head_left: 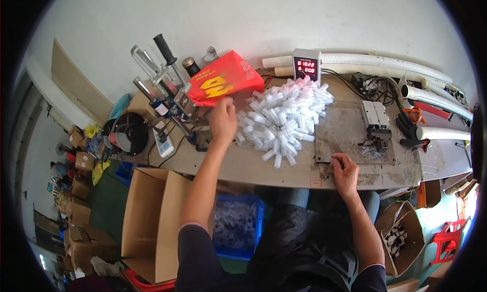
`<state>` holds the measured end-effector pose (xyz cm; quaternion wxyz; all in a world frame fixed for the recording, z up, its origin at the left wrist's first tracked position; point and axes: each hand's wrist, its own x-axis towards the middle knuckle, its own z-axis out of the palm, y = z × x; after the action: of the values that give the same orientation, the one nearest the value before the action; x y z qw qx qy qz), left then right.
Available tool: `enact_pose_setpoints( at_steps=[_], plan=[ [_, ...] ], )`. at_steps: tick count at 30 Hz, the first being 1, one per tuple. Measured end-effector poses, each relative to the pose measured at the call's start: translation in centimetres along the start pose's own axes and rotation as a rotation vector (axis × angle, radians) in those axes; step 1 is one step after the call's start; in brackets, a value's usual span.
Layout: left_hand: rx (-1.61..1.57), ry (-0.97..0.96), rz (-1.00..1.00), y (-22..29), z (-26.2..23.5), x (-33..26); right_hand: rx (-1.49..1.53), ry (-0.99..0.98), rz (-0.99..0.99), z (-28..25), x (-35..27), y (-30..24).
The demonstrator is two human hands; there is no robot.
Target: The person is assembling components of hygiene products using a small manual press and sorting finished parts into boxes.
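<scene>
While over bench (238,165) nr wall (213,18), L hand (224,122) round bag (233,76), R (346,174) curled, contents unk.

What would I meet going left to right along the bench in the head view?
White power strip → left hand → heap of clear plastic coils → right hand → silver block → lowest white tube.

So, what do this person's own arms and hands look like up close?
The left hand and right hand are bare, with no gloves, and I can make out no watch or bracelet. The dark, navy-looking sleeves are short, leaving the forearms uncovered, with thin, pale reddish trim at the edges.
</scene>
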<state>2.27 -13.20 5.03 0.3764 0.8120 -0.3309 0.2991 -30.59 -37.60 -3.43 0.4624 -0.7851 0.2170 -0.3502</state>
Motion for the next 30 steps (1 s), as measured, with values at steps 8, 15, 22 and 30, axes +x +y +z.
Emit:
enact_pose_setpoints(
  at_steps=[8,15,22,30],
  plan=[
    [0.406,-0.095,-0.162,-13.3,7.8,15.4,0.048,-0.032,0.07,0.2,0.1,-0.3],
    [0.451,-0.375,-0.3,-16.8,10.2,18.5,0.064,-0.1,0.145,0.0,1.1,-0.5],
    [0.044,-0.091,-0.289,-10.2,6.9,15.2,0.075,-0.092,0.138,0.4,1.0,-1.2],
    [-1.161,-0.909,-0.106,16.2,-6.8,0.3,0.051,-0.045,0.075,0.1,0.2,-0.3]
  ],
)
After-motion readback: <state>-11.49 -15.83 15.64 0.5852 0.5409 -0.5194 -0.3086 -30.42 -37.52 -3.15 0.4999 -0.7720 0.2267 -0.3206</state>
